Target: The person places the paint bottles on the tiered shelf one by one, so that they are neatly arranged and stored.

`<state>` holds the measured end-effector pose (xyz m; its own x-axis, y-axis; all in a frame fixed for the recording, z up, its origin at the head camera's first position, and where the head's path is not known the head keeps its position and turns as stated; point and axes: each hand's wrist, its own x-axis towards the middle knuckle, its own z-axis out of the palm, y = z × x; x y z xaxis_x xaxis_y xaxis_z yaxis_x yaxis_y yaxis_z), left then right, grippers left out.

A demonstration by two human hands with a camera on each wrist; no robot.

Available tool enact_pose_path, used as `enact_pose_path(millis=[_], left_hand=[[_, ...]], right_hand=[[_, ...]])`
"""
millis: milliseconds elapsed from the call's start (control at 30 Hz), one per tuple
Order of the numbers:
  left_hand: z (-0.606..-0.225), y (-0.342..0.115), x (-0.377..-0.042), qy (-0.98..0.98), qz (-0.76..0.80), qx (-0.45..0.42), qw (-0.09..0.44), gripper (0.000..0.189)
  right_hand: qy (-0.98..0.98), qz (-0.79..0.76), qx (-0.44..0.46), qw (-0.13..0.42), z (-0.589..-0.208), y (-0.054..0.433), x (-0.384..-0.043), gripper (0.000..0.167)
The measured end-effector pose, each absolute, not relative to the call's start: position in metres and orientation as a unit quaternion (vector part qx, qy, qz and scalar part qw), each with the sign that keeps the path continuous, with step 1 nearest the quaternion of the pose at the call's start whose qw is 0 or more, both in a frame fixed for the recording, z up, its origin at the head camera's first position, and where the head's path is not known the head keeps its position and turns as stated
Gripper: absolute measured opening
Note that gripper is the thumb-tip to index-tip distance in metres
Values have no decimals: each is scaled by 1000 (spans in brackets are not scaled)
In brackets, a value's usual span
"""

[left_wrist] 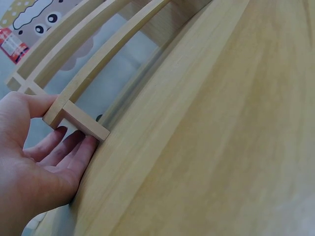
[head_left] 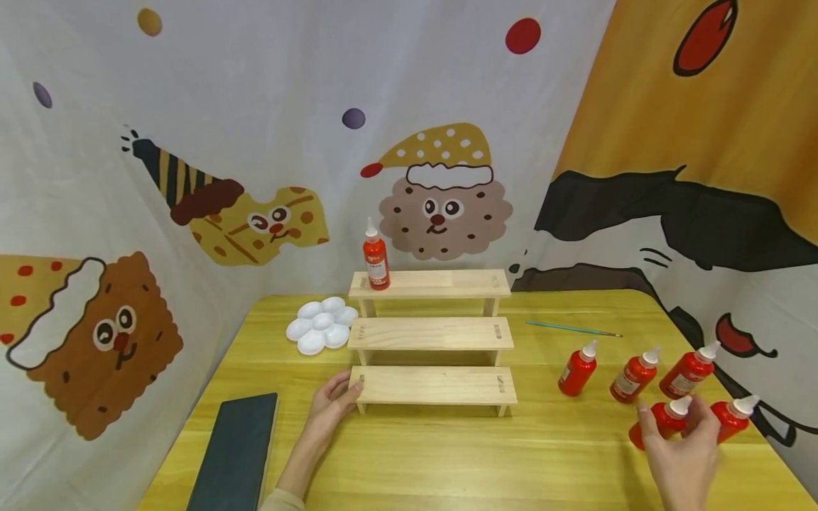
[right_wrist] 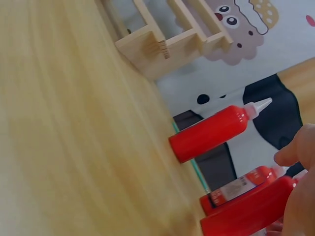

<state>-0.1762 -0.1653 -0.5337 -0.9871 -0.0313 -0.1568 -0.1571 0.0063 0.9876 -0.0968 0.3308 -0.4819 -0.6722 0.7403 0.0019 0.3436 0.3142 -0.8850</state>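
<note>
A three-tier wooden step shelf (head_left: 434, 387) stands at mid-table. My left hand (head_left: 332, 404) grips the left end of its lowest step, thumb on top and the other fingers by the leg, as the left wrist view shows. On the right, my right hand (head_left: 686, 458) holds a red paint bottle (head_left: 667, 420) with a white nozzle, thumb on one side and fingers on the other. Close around it stand more red paint bottles, one (head_left: 731, 419) partly behind the hand. Another red bottle (head_left: 377, 262) stands at the left of the top step.
A white flower-shaped palette (head_left: 322, 325) lies left of the shelf. In the left foreground is a dark flat board or book (head_left: 236, 451). A thin teal paintbrush (head_left: 571, 328) lies behind the bottles. A printed cloth (head_left: 319, 64) hangs around the table's back and sides.
</note>
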Motion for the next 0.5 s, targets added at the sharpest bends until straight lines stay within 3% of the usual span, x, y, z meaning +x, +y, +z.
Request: enact_pose_path(millis=[233, 500], left_hand=[[-535, -166, -177, 712, 697, -69, 45, 62], [-533, -165, -176, 716, 693, -69, 45, 60]], right_hand=[[-802, 457, -350, 161, -497, 334, -96, 85], [-811, 453, -337, 153, -509, 333, -93, 81]])
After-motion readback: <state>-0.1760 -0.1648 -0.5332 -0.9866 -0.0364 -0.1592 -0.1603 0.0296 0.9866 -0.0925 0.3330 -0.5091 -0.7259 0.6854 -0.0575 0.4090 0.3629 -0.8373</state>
